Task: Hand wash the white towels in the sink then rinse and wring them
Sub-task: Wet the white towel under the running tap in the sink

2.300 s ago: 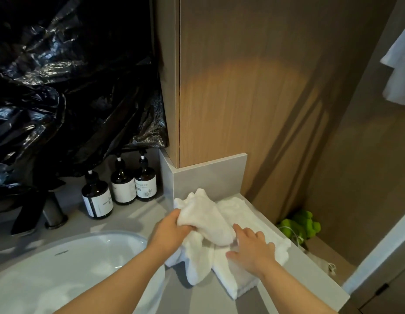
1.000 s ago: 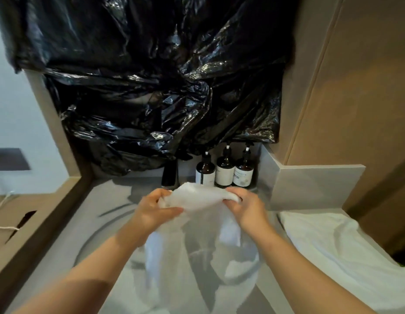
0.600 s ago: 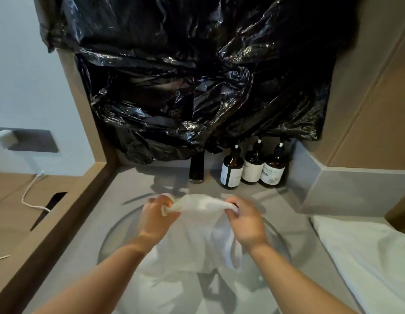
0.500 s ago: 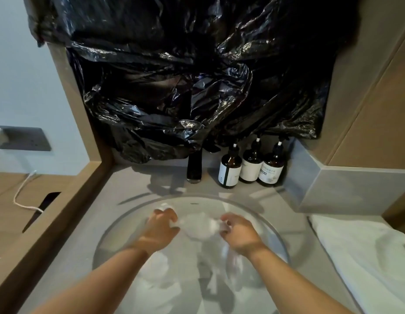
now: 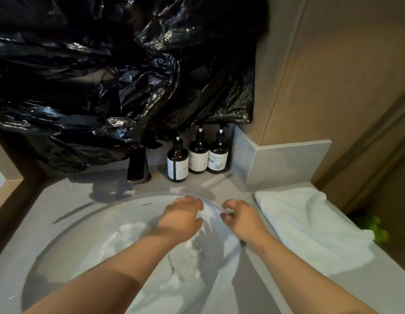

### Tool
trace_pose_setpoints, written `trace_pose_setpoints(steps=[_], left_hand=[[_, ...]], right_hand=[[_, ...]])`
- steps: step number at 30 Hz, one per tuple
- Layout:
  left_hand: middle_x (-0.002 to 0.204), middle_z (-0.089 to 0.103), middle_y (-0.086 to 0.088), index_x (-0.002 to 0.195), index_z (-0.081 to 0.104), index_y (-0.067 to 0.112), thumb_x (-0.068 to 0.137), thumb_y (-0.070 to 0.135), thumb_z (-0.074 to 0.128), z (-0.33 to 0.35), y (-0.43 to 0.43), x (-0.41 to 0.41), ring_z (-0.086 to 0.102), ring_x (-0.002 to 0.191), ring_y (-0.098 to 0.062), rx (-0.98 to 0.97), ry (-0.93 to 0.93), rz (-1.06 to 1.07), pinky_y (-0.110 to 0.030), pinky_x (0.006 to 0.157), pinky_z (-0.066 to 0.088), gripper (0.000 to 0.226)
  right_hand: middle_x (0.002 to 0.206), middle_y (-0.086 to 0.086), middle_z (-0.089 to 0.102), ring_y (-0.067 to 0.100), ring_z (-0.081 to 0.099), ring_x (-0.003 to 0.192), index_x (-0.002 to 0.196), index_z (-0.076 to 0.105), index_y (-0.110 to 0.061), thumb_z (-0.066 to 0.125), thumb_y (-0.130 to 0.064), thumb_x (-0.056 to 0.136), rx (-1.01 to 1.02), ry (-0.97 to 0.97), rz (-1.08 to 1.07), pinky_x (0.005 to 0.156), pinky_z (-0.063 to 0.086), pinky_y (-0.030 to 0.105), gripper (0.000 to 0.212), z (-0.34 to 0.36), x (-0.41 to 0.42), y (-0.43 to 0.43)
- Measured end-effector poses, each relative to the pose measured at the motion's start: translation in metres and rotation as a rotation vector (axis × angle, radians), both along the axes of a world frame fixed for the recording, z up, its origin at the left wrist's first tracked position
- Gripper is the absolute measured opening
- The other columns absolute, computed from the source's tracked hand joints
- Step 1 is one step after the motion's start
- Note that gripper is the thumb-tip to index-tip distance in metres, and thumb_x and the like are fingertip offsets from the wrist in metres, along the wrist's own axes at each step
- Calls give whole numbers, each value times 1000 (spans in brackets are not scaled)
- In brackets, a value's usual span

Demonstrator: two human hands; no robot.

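Two bare forearms reach in over the sink, a smooth white oval basin set into the matte grey bench. A white towel lies in the basin, soft, rumpled and blurred, its folds spreading across the bottom and rising in a bunched ridge to the far right side of the bowl. There the left hand has its fingers curled over the cloth, and the right hand, just beside it, pinches the same ridge between thumb and fingers. A second towel, white and fluffy, lies loosely folded on the bench to the right of the sink. Behind the basin stand a dark cylindrical faucet and three brown bottles with white labels, close together. Crinkled, glossy black plastic sheeting hangs above them.
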State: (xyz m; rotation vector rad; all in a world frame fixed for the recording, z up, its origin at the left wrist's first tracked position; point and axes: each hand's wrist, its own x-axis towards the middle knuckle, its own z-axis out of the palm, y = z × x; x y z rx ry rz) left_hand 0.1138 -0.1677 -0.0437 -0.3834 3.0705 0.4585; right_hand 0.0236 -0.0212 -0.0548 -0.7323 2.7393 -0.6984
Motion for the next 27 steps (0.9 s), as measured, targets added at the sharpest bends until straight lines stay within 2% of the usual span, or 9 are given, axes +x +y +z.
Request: trace_pose_setpoints(steps=[6,11,14,17,19,21,23,25,27], left_hand=[[130,48,-2,127,50,21,94,26,46,13,76,-50,43,122,-24,-73,42,-218,-33,98,38,34],[139,41,-2,136,42,22,93,11,39,-1,129,-83,37,128,-23,-114,23,-342,-35,102,34,45],[154,23,-2,147,27,24,97,12,36,-11,156,-96,21,142,-22,-72,-14,-420,-36,111,26,53],[161,1,2,152,9,29,102,33,31,-18,176,-106,1,148,-21,51,-185,-372,-40,118,15,54],[160,7,2,150,17,32,100,38,36,-22,184,-111,6,147,-22,43,-239,-311,-44,115,21,53],[148,32,-2,137,39,27,98,28,43,-26,187,-113,28,136,-25,-22,-150,-248,-41,104,34,39],[129,47,-7,120,51,18,95,14,44,-30,188,-112,42,120,-27,-74,-52,-228,-39,93,41,27],[120,51,-11,112,53,11,94,9,42,-29,184,-111,47,113,-29,8,-17,-240,-42,90,44,21],[114,53,-13,108,53,9,96,11,40,-22,177,-105,52,105,-31,175,27,-217,-43,88,45,18]], right_hand=[[129,3,58,25,54,115,127,57,-23,48,-31,96,73,150,-154,95,45,35,33,16,-18,93],[137,-2,49,24,41,126,136,44,-29,44,-35,96,255,219,-330,100,35,36,40,9,-28,157],[152,-3,24,31,18,140,143,27,-34,42,-45,96,346,59,-392,107,26,48,51,0,-35,178],[157,-6,11,34,3,145,145,21,-38,40,-51,96,320,-112,-375,111,20,54,55,-13,-40,188],[154,-4,23,34,10,144,140,35,-36,40,-45,97,284,-61,-375,111,22,55,44,-19,-40,190],[142,-2,42,32,20,141,129,50,-30,41,-34,99,220,19,-416,110,25,56,31,-22,-38,187],[129,0,54,32,26,138,118,57,-24,41,-26,100,158,62,-461,107,29,53,24,-24,-34,184],[110,5,61,33,43,125,105,58,-18,42,-22,99,117,135,-452,100,38,48,18,-23,-30,184],[91,4,59,29,57,101,93,53,-16,44,-25,99,-10,169,-427,89,45,42,14,-18,-26,180]])
